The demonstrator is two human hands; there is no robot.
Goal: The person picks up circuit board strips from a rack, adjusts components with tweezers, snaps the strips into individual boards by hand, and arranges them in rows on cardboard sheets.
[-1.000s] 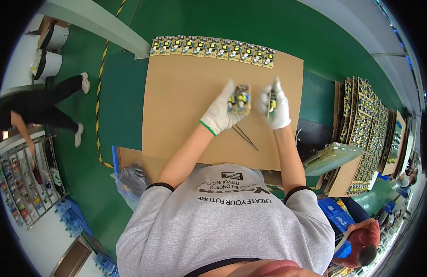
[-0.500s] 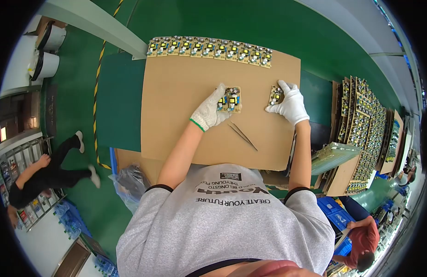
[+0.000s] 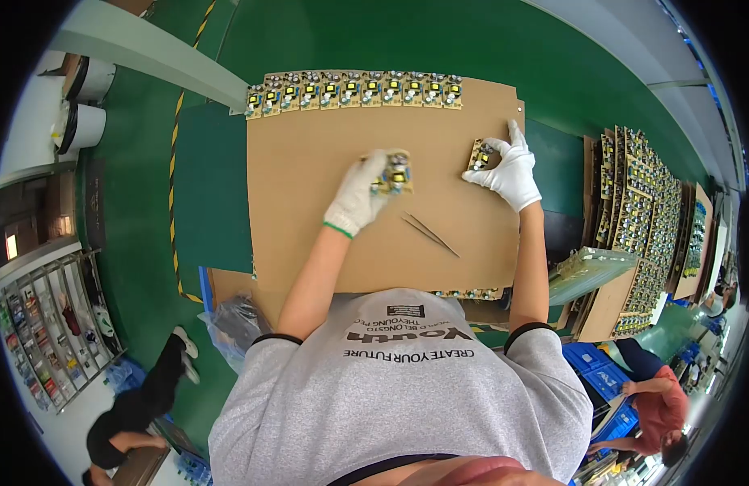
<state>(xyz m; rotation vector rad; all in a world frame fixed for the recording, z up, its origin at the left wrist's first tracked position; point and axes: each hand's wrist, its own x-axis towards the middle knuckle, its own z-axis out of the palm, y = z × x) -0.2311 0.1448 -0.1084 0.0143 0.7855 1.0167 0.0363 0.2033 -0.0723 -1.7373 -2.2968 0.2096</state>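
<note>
My left hand (image 3: pixel 356 196), in a knitted white glove with a green cuff edge, grips circuit boards (image 3: pixel 400 172) above the middle of the cardboard sheet (image 3: pixel 310 162); its fingers are partly blurred. They seem to be two boards side by side, partly covered by the glove. To the right, my white-gloved right hand (image 3: pixel 510 174) holds a single circuit board (image 3: pixel 480 154) between thumb and a curled finger, while another finger sticks up. A pair of metal tweezers (image 3: pixel 430 235) lies on the cardboard between the hands, nearer my body.
Along the far edge of the cardboard runs a row of circuit boards (image 3: pixel 350 89). A grey post (image 3: pixel 172 61) rises at the far left corner. Stacked sheets of boards (image 3: pixel 642 211) stand to the right. Two people (image 3: pixel 148 405) (image 3: pixel 658 397) are in the background.
My left hand has moved slightly left with its boards. My right hand has shifted a little upward and raised one finger. The person at lower left has walked farther down the frame.
</note>
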